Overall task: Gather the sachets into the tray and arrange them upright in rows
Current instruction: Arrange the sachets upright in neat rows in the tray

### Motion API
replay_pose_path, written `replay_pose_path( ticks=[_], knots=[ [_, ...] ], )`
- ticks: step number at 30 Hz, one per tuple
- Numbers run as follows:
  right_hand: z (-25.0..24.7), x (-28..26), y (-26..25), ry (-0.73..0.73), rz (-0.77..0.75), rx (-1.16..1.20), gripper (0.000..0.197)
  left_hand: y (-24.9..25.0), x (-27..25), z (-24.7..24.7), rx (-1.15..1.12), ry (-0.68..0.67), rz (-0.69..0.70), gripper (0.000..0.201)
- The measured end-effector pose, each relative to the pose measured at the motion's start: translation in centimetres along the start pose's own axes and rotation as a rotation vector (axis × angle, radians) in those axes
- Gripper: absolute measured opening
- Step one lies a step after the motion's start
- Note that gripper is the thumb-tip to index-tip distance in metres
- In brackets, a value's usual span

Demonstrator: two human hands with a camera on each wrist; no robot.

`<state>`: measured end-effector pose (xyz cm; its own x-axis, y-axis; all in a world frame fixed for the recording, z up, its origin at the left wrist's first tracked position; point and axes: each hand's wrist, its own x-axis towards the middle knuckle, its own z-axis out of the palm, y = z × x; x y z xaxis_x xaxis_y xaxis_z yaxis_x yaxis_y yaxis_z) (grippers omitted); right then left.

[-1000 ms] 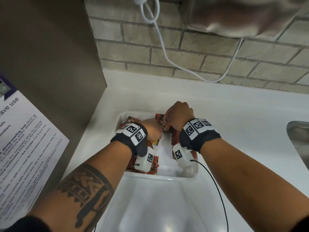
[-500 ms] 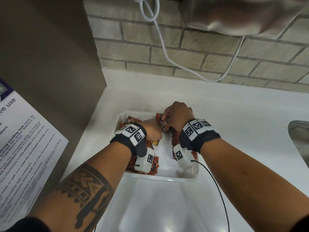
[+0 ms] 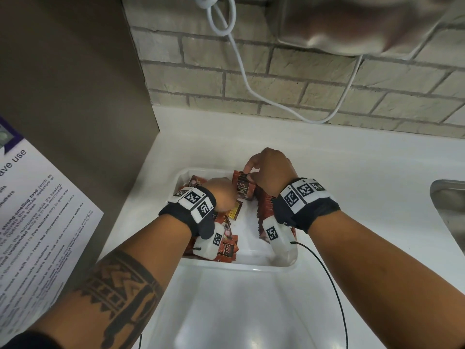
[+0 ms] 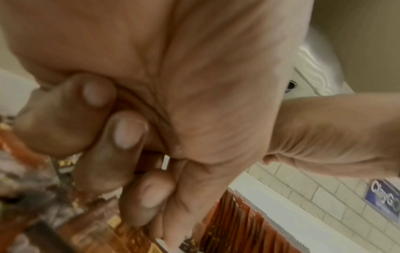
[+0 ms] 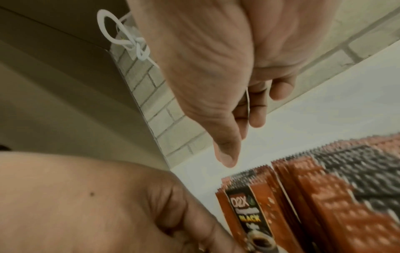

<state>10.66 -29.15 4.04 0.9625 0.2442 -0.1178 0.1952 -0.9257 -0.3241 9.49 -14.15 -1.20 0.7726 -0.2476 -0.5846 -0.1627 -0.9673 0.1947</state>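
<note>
A white tray (image 3: 239, 267) on the counter holds red-brown coffee sachets. Several stand upright in a row (image 3: 265, 207) along its right side, also in the right wrist view (image 5: 324, 196). Others lie loose on the left (image 3: 227, 248). My right hand (image 3: 254, 172) pinches the top edge of one upright sachet (image 3: 242, 187) at the tray's far end; in the wrist view that sachet (image 5: 247, 102) shows edge-on between thumb and fingers (image 5: 257, 119). My left hand (image 3: 224, 197) is down in the tray, its fingers (image 4: 129, 130) curled tight into the palm around what looks like a sachet (image 3: 234, 210).
A brown panel (image 3: 75, 96) with a printed notice (image 3: 37, 210) walls off the left. A brick wall with a white cable (image 3: 241, 71) is behind. A steel sink (image 3: 450, 210) lies at the right edge. A glossy white surface (image 3: 239, 311) sits in front of the tray.
Both hands stay in the tray, nearly where they were. The right hand has shifted slightly on the top of the upright sachet.
</note>
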Motion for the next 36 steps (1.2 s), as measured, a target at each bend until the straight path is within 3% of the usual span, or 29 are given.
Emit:
replay_pose_path(
  ticks=[4,8,11,14,17,19,25,30,32,36],
  knots=[
    [-2.6,-2.7,-1.5,0.022,0.018,0.118,0.024,-1.0,-1.1,-0.9,-0.047,0.113,-0.063,0.030],
    [-2.1,-7.3,-4.1,-0.155,0.003,0.085,0.024,-1.7,-2.7,-2.1,-0.035,0.212,-0.028,0.039],
    [1.1,-9.3,-5.3,-0.361,0.033,0.117,0.029,-2.1,-3.6,-2.2,-0.009,0.174,0.033,0.039],
    [4.2,-8.7,-5.5,-0.424,0.051,0.085,0.043,-1.9,-3.7,-1.9,0.045,0.073,0.053,0.033],
    [6.4,-7.4,-5.5,-0.428,0.171,0.095,0.072,-1.8,-3.8,-1.2,0.091,0.031,0.045,0.037],
    [7.4,-6.6,-5.6,-0.405,0.199,0.099,0.075,-1.8,-3.8,-0.7,0.077,0.018,0.028,0.045],
    [7.8,-6.3,-5.4,-0.393,0.143,0.126,0.062,-1.9,-3.8,-0.5,-0.006,0.062,0.005,0.044],
    [7.2,-6.5,-5.3,-0.397,0.103,0.146,0.046,-2.3,-3.5,-0.4,-0.098,0.066,-0.005,0.073],
    [7.2,-6.5,-5.0,-0.357,0.107,0.167,0.043,-2.3,-3.6,-0.4,-0.077,0.051,0.010,0.074],
    [7.2,-6.4,-4.5,-0.318,0.207,0.227,0.077,-2.2,-4.2,-1.1,-0.056,0.065,0.055,0.055]
  ],
)
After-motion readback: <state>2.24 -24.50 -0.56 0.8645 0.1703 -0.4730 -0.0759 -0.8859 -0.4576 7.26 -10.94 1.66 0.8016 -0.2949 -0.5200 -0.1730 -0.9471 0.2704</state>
